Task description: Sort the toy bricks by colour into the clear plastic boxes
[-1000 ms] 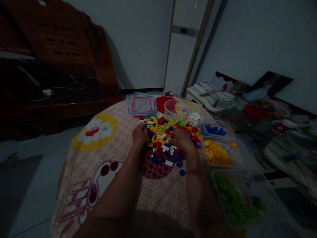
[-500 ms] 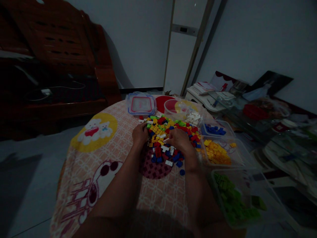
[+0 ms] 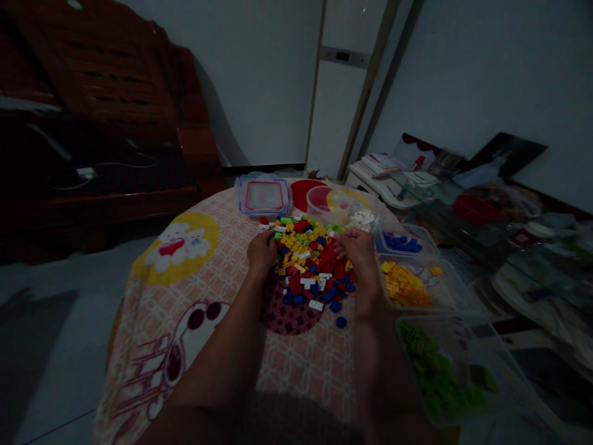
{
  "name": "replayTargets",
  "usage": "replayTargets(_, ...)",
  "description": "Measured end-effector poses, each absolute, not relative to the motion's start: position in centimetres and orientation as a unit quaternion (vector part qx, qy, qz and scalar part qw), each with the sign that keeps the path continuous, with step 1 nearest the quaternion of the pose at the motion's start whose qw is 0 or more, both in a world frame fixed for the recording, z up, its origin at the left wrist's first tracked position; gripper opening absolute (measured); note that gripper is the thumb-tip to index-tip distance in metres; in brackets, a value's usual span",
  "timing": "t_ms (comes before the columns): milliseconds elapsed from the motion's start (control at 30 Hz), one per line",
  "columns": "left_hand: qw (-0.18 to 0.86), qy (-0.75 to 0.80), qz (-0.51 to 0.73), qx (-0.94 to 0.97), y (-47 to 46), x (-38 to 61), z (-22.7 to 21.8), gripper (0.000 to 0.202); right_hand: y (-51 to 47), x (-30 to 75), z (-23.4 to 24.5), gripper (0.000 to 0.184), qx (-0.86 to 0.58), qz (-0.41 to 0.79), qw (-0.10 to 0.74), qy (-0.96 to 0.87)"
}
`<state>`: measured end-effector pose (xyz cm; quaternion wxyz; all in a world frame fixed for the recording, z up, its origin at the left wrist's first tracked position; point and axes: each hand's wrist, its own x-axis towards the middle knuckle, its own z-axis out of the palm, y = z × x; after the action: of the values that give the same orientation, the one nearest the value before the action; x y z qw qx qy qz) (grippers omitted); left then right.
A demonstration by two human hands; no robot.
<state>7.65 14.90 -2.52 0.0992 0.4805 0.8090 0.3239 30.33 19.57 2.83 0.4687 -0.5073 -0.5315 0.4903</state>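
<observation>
A heap of small mixed-colour bricks (image 3: 311, 259) lies in the middle of a round table with a cartoon-print cloth (image 3: 185, 290). My left hand (image 3: 262, 250) rests at the heap's left edge with its fingers curled into the bricks. My right hand (image 3: 356, 247) is at the heap's right edge, fingers bent over red bricks; what it holds is hidden. Clear boxes stand to the right: white bricks (image 3: 361, 217), blue bricks (image 3: 402, 242), yellow bricks (image 3: 407, 285) and green bricks (image 3: 435, 377).
A clear box lid with a red and blue rim (image 3: 264, 195) and a clear tub (image 3: 324, 201) stand at the table's far side. A dark wooden bench (image 3: 92, 154) is on the left. Papers, a low white table (image 3: 384, 176) and clutter fill the right.
My right hand has moved from the heap's middle to its right edge, uncovering red bricks. The left hand has stayed where it was.
</observation>
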Motion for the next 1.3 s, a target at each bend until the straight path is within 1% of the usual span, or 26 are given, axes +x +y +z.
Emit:
replayTargets(133,0.095,0.809,0.322,0.483,14.9,7.8,-2.5,0.046,21.6,31.4,1.7,0.011,-0.502,0.508,0.608,-0.347)
replayTargets(267,0.081,0.809,0.319,0.487,15.0,7.8,-2.7,0.044,23.3,32.5,1.1,0.016,-0.475,0.476,0.700,-0.241)
replayTargets(333,0.079,0.809,0.318,0.489,15.1,7.8,-2.8,0.044,23.6,32.8,0.9,0.022,-0.454,0.460,0.726,-0.235)
replayTargets(433,0.081,0.807,0.322,0.488,15.1,7.7,-2.9,0.045,23.0,32.8,0.9,0.029,-0.421,0.452,0.740,-0.267)
replayTargets(533,0.080,0.807,0.324,0.487,15.1,7.6,-3.0,0.045,22.1,32.7,1.3,0.027,-0.412,0.449,0.728,-0.314)
replayTargets(600,0.080,0.808,0.323,0.486,15.1,7.6,-3.0,0.045,21.7,32.6,1.9,0.022,-0.415,0.466,0.700,-0.348)
replayTargets(700,0.081,0.808,0.322,0.486,15.1,7.6,-2.9,0.046,21.2,32.1,2.7,0.018,-0.439,0.505,0.620,-0.409)
replayTargets(800,0.086,0.805,0.323,0.490,15.0,7.6,-2.8,0.047,20.3,31.0,3.2,0.016,-0.459,0.517,0.522,-0.500)
replayTargets(900,0.092,0.805,0.323,0.490,15.0,7.7,-2.8,0.047,19.2,29.5,3.3,0.016,-0.462,0.502,0.399,-0.613)
replayTargets(967,0.092,0.806,0.324,0.486,15.0,7.7,-2.8,0.046,18.6,28.6,3.4,0.014,-0.464,0.456,0.312,-0.692)
replayTargets(1100,0.090,0.808,0.325,0.483,15.0,7.8,-2.8,0.045,18.0,27.4,3.5,0.017,-0.451,0.285,0.185,-0.825)
replayTargets(1200,0.084,0.810,0.321,0.484,15.0,7.8,-2.8,0.045,17.5,26.8,3.7,0.023,-0.461,0.181,0.116,-0.861)
replayTargets(1300,0.084,0.809,0.318,0.487,15.0,7.8,-2.8,0.045,16.9,26.4,4.0,0.021,-0.472,0.139,0.073,-0.868)
